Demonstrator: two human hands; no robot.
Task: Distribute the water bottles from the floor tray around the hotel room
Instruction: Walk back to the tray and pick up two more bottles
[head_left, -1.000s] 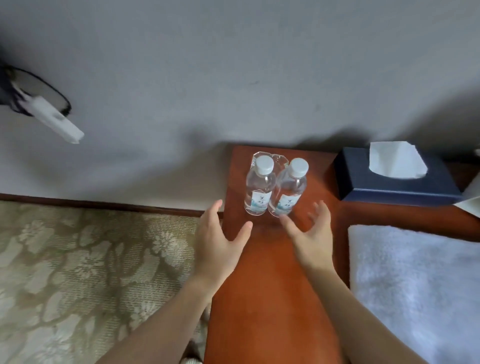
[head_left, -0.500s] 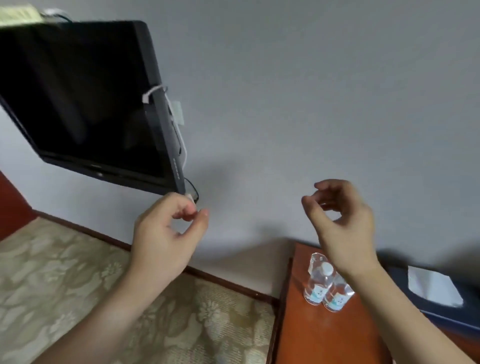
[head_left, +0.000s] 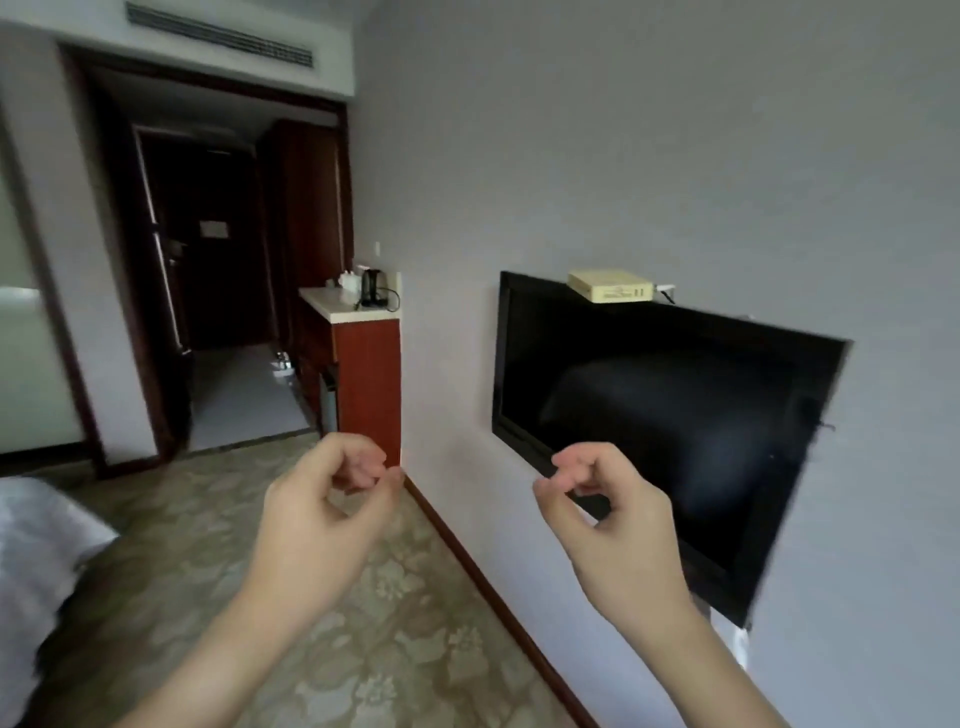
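Observation:
No water bottle and no floor tray shows in the head view now. My left hand (head_left: 322, 519) is raised in front of me over the patterned carpet, fingers curled in with the thumb near the fingertips, holding nothing. My right hand (head_left: 618, 525) is raised at the same height in front of the wall-mounted television (head_left: 670, 415), fingers likewise curled and empty. Both forearms reach up from the bottom edge.
A grey wall runs along the right with a red-brown skirting board (head_left: 493, 597). A red cabinet with a white top (head_left: 363, 353) carries a black kettle (head_left: 371, 288). Behind it a dark hallway leads to a door. A white bed corner (head_left: 36, 545) lies at left.
The view has swung up and left, from the wooden table with two bottles to the wall, television and hallway. Both hands left the bottles, rose and curled shut, empty.

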